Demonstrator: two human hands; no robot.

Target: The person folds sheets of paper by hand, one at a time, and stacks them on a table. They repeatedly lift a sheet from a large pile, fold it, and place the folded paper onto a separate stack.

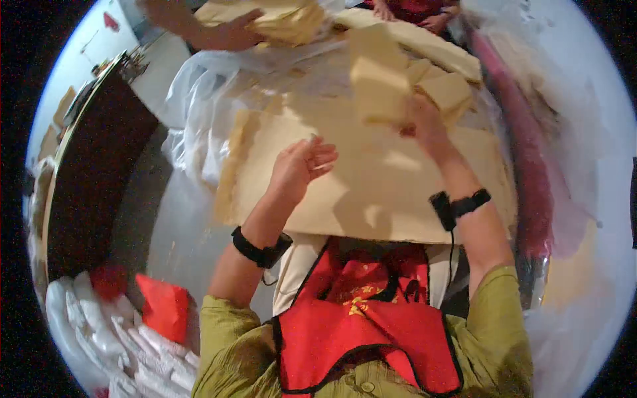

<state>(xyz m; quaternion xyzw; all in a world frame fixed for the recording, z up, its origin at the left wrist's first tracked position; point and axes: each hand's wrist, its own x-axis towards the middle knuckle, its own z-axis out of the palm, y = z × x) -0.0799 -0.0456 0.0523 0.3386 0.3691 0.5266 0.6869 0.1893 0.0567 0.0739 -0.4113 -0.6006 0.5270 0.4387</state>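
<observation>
My right hand (423,123), a little blurred, grips the lower edge of a folded yellow sheet (379,76) that looks like paper. The sheet is raised over the far right part of a broad pale-yellow stack (312,199) in front of me. More folded yellow sheets (448,89) lie just beyond that hand. My left hand (302,166) hovers above the left half of the stack, palm turned inward and fingers loosely curved. It appears to hold nothing, though a small pale spot shows near its fingertips.
Across the table, another person's arm (199,33) reaches over a yellow pile (285,23). A further person's hands (434,23) are at the far edge. Clear plastic sheeting (202,99) drapes on the left; white sacks (119,338) and a red bag (162,308) lie lower left.
</observation>
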